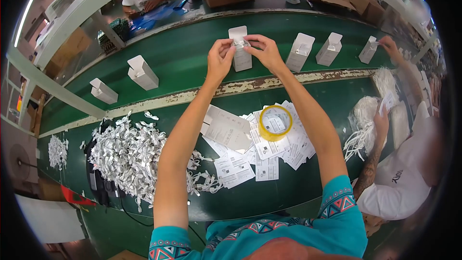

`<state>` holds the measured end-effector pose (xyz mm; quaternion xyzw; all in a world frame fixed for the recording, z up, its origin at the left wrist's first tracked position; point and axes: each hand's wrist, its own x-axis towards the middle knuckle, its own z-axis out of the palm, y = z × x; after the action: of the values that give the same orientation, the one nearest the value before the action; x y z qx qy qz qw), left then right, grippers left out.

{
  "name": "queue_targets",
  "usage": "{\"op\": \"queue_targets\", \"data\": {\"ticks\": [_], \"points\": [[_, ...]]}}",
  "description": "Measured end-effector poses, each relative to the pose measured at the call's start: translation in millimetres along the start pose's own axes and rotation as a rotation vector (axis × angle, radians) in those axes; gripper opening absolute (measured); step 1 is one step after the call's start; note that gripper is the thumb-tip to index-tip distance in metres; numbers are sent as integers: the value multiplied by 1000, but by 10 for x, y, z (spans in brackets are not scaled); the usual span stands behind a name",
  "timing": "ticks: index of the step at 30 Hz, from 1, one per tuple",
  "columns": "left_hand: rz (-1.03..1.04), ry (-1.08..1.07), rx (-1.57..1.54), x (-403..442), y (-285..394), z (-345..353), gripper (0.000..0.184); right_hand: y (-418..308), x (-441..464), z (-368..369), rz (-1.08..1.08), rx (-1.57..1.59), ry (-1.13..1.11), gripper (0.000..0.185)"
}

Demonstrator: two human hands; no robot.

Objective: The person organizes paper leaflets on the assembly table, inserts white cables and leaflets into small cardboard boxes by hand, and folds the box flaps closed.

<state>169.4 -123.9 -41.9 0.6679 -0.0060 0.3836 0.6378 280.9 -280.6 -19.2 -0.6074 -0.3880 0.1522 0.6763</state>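
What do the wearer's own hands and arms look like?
Both the left hand and the right hand are ungloved, with no watch or bracelet visible at either wrist. The forearms are uncovered. Short teal sleeves cover the upper arms, edged with a dark band of red and white triangles and a row of small circles.

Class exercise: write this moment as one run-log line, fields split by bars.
white box: on green surface, flap raised | left hand: at its top | right hand: at its top | yellow tape roll: on papers

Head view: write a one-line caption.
Left hand and right hand work at an open white box over a green surface.
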Motion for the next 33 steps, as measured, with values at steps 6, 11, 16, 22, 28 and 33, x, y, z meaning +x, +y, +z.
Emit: {"op": "queue_targets", "data": {"ticks": [6, 11, 16, 22, 28, 33], "points": [[-55, -165, 309, -5, 81, -158, 21, 57, -37, 32, -178, -312, -13, 13], [-227, 81, 77, 24, 143, -114, 26, 90, 72, 141, -61, -175, -7, 27], [-308, 99, -33, 54, 261, -137, 28, -70, 135, 202, 244, 70, -114, 44], [22, 78, 451, 76, 235, -391, 14, -143, 255, 262, -201, -233, -382, 40], [63, -139, 536, 140, 276, -620, 23, -179, 247, 324, -265, -529, -280, 33], [-185, -317, 237, 68, 352, -743, 43, -132, 224, 408, -361, -515, -341, 34]]}}
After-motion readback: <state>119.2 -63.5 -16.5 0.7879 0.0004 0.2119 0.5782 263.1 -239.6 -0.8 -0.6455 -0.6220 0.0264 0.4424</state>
